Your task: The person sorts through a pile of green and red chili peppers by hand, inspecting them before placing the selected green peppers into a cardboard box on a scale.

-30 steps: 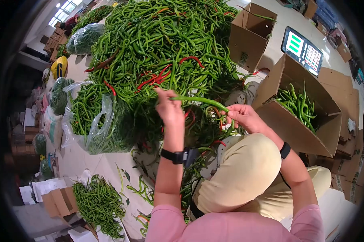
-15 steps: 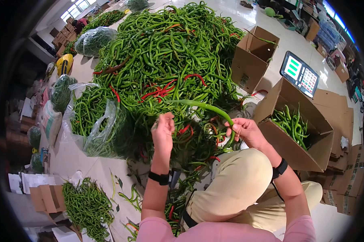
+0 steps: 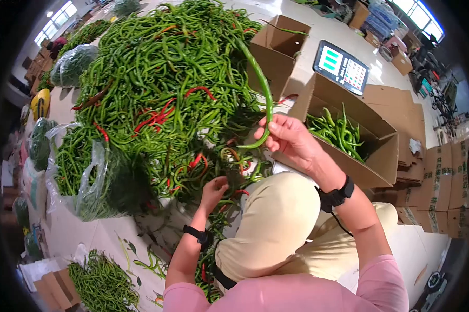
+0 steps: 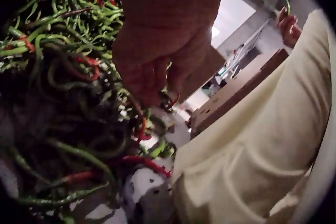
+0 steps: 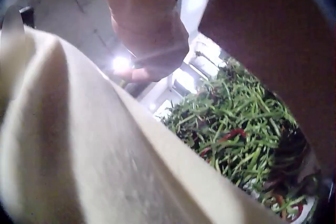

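Observation:
In the head view my right hand point(image 3: 291, 140) pinches a long green pepper point(image 3: 264, 83) near its lower, curved end; the rest stands up above the fingers. The left hand point(image 3: 213, 192) hangs over the near edge of the pepper heap point(image 3: 156, 67), its fingers loosely bent with nothing seen in them. In the left wrist view that hand point(image 4: 157, 50) is dark above scattered red and green peppers point(image 4: 79, 155). The right wrist view shows the right hand point(image 5: 149, 40) over the knee, the pepper mostly hidden. An open carton point(image 3: 359, 119) with green peppers point(image 3: 338, 131) stands right of the right hand.
A second carton point(image 3: 273, 65) stands behind, beside a scale with a lit display point(image 3: 343, 65). Left of the heap are a plastic bag of peppers point(image 3: 78, 171) and a smaller pile point(image 3: 102, 281). Flattened cardboard point(image 3: 400, 112) lies at the right, and bent knees point(image 3: 276, 223) are in front.
My right hand has raised the pepper and swung it from lying roughly level to upright. The left hand, near the pepper's far end before, has moved down and away from it. The head view has shifted.

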Available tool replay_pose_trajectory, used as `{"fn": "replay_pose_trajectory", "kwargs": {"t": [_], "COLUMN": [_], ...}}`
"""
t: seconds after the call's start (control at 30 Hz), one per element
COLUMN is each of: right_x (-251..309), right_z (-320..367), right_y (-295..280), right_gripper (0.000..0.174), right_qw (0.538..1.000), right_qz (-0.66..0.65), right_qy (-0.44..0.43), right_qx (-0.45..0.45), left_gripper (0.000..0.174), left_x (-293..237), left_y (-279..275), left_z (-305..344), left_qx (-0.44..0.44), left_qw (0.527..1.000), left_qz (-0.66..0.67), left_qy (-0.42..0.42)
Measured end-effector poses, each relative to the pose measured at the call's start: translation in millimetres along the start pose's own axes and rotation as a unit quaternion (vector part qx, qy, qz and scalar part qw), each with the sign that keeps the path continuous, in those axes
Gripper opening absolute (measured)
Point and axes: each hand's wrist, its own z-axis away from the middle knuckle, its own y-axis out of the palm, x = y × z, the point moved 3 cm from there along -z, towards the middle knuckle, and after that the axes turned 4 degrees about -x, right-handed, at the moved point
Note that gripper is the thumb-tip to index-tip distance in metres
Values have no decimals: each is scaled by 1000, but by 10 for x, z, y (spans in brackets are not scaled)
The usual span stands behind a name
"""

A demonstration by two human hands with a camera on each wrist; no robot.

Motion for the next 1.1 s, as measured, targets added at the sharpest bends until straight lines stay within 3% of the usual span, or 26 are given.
{"fn": "replay_pose_trajectory", "kwargs": {"t": [0.1, 0.2, 0.27, 0.33, 0.4, 0.5, 0.63, 0.73, 0.83, 0.93, 1.0, 1.1], "right_x": [472, 1006, 1287, 1487, 1582, 1372, 1011, 648, 252, -166, -446, -872], "right_z": [394, 960, 1348, 1700, 2048, 2016, 1771, 1512, 1191, 934, 800, 705], "right_y": [65, -73, -351, -687, -1283, -1134, -681, -559, -492, -546, -673, -948], "right_gripper": [18, 20, 20, 20, 22, 26, 25, 24, 23, 21, 21, 21], "right_qw": [972, 881, 811, 734, 723, 643, 676, 776, 855, 914, 928, 932], "right_qz": [187, 362, 451, 554, 581, 642, 612, 554, 471, 352, 317, 285], "right_qy": [-100, -186, -216, -196, -129, -164, -232, -175, -90, 25, 72, 130], "right_qx": [-98, -243, -303, -341, -352, -385, -339, -246, -197, -201, -180, -184], "left_gripper": [37, 35, 35, 36, 34, 23, 23, 25, 25, 23, 28, 30], "left_x": [517, 559, 628, 831, 843, 924, 914, 985, 948, 643, 505, 382], "left_y": [139, 187, 203, 199, 171, 119, -213, -558, -861, -694, -392, 172], "left_z": [128, 290, 321, 334, 349, 374, 534, 844, 1024, 546, 145, -434], "left_qx": [34, 14, 24, 20, 25, 21, 32, 267, 243, 52, -35, -101], "left_qw": [995, 929, 924, 906, 898, 883, 924, 833, 892, 945, 982, 991], "left_qz": [-90, -353, -368, -403, -414, -439, -355, -485, -380, -307, -163, 46], "left_qy": [-15, 109, 97, 128, 145, 166, 139, -24, 24, 103, 93, -81]}}
